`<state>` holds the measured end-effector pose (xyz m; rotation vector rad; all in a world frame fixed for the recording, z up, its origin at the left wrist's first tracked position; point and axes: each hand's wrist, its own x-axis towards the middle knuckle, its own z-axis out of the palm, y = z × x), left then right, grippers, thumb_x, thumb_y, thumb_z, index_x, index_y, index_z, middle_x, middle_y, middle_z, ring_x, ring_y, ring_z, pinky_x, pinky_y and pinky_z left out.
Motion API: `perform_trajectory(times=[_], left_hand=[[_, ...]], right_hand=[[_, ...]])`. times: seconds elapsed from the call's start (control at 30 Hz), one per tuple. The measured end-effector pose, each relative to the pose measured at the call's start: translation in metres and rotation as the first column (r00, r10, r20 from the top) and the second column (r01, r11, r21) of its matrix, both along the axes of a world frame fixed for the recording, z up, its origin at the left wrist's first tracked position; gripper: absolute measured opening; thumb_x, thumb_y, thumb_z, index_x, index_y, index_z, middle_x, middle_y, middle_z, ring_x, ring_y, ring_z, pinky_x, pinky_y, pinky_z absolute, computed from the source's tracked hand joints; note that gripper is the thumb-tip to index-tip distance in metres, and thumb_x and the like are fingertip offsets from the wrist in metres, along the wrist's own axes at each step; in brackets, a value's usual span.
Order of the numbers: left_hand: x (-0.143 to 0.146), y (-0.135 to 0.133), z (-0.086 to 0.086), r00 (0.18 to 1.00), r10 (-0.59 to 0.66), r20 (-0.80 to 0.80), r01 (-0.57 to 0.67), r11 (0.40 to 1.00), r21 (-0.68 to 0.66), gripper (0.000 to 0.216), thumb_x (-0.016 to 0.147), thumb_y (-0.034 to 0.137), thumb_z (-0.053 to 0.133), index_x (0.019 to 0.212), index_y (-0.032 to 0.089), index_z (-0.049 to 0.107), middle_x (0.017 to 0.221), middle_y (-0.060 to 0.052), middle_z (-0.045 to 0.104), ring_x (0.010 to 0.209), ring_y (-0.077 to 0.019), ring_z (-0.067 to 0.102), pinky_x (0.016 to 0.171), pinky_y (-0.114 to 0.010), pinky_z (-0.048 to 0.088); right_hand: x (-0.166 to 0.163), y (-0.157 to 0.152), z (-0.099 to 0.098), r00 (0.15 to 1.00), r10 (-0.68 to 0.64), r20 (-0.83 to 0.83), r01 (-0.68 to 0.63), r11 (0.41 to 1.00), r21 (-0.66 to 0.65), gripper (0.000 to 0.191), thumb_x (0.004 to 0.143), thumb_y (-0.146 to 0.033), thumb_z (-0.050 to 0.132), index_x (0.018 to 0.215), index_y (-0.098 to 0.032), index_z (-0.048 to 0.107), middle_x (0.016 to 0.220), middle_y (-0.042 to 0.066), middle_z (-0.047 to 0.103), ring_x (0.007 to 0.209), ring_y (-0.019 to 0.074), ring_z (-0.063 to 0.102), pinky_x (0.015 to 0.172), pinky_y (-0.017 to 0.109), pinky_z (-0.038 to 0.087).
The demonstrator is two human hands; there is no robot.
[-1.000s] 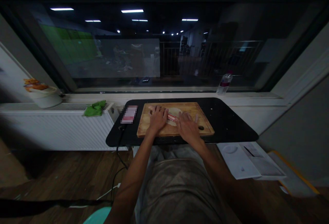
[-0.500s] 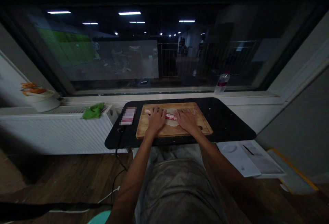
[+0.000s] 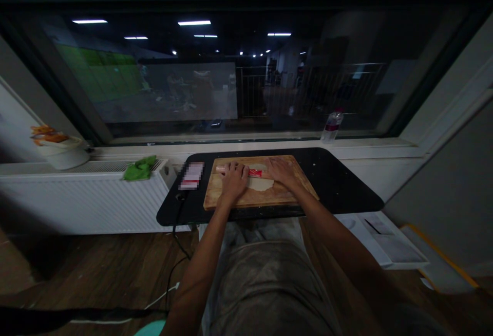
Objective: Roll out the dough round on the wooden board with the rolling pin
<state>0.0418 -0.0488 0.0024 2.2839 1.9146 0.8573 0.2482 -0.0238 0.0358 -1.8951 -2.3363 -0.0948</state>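
Observation:
A wooden cutting board (image 3: pixel 292 196) lies on a small black table (image 3: pixel 339 187). On the board is a flat round of pale dough (image 3: pixel 261 185). A rolling pin (image 3: pixel 254 172) with a red middle lies across the dough's far part. My left hand (image 3: pixel 234 178) rests flat on the pin's left end, fingers stretched out. My right hand (image 3: pixel 283 169) rests flat on its right end, fingers also extended. Both palms press down on the pin.
A blurred-out pink and white item (image 3: pixel 191 175) lies at the table's left. A green cloth (image 3: pixel 140 168) sits on the white radiator (image 3: pixel 77 197). A plastic bottle (image 3: pixel 333 126) stands on the windowsill. Papers (image 3: pixel 379 246) lie on the floor, right. A cable (image 3: pixel 175 254) hangs down left.
Both hands have slid away from me across the board, rolling the pin toward the far edge. More of the dough's near part now shows.

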Motion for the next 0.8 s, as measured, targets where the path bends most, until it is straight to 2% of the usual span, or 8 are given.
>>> perform_trajectory(times=[0.13,0.27,0.37,0.53,0.67,0.8], left_hand=[[0.0,-0.001,0.0,1.0,-0.005,0.017,0.005,1.0,0.003,0.04,0.119,0.045,0.04,0.123,0.026,0.075,0.15,-0.015,0.067,0.144,-0.0395,0.05,0.118,-0.065,0.046],[0.0,-0.003,0.001,1.0,-0.021,-0.003,0.021,1.0,0.002,0.043,0.119,0.044,0.037,0.127,0.025,0.074,0.151,-0.016,0.066,0.144,-0.0394,0.048,0.117,-0.065,0.045],[0.0,-0.004,0.002,1.0,-0.025,-0.017,0.025,1.0,-0.01,0.043,0.12,0.043,0.036,0.13,0.025,0.073,0.151,-0.016,0.065,0.145,-0.0389,0.047,0.115,-0.062,0.045],[0.0,-0.003,0.001,1.0,-0.009,-0.028,0.008,1.0,-0.002,0.038,0.119,0.044,0.04,0.127,0.027,0.074,0.15,-0.015,0.066,0.142,-0.0383,0.049,0.114,-0.06,0.046],[0.0,0.0,-0.002,1.0,0.0,-0.024,0.001,1.0,0.012,0.038,0.119,0.043,0.041,0.123,0.026,0.075,0.149,-0.016,0.066,0.143,-0.0382,0.049,0.117,-0.061,0.045],[-0.001,0.001,-0.003,1.0,-0.004,-0.025,0.005,1.0,0.022,0.039,0.119,0.043,0.041,0.123,0.025,0.075,0.149,-0.016,0.066,0.145,-0.0383,0.049,0.117,-0.061,0.045]], right_hand=[[0.001,0.014,0.003,1.0,-0.016,0.003,0.016,1.0,-0.009,0.058,0.122,-0.034,0.023,0.165,-0.012,0.057,0.154,0.021,0.072,0.143,0.0317,0.067,0.121,0.043,0.043],[0.002,0.02,0.004,0.999,-0.032,0.018,0.032,0.999,-0.02,0.057,0.122,-0.034,0.026,0.168,-0.012,0.053,0.151,0.023,0.073,0.14,0.0349,0.069,0.118,0.046,0.046],[0.001,0.014,0.004,1.0,-0.007,0.026,0.008,0.999,-0.031,0.056,0.123,-0.036,0.028,0.166,-0.015,0.056,0.155,0.02,0.071,0.144,0.0343,0.067,0.121,0.046,0.045],[-0.001,-0.015,0.0,0.998,0.048,0.038,-0.047,0.999,-0.025,0.052,0.121,-0.036,0.037,0.161,-0.014,0.061,0.16,0.018,0.068,0.154,0.0329,0.058,0.13,0.044,0.036],[-0.011,-0.049,-0.012,0.999,-0.036,-0.006,0.036,0.998,0.057,0.058,0.122,-0.039,0.025,0.156,-0.014,0.066,0.157,0.018,0.07,0.15,0.0348,0.059,0.125,0.049,0.041],[-0.024,-0.075,-0.025,0.996,-0.079,-0.047,0.086,0.978,0.189,0.064,0.122,-0.047,0.026,0.167,-0.012,0.055,0.163,0.021,0.064,0.152,0.0377,0.055,0.125,0.054,0.039]])
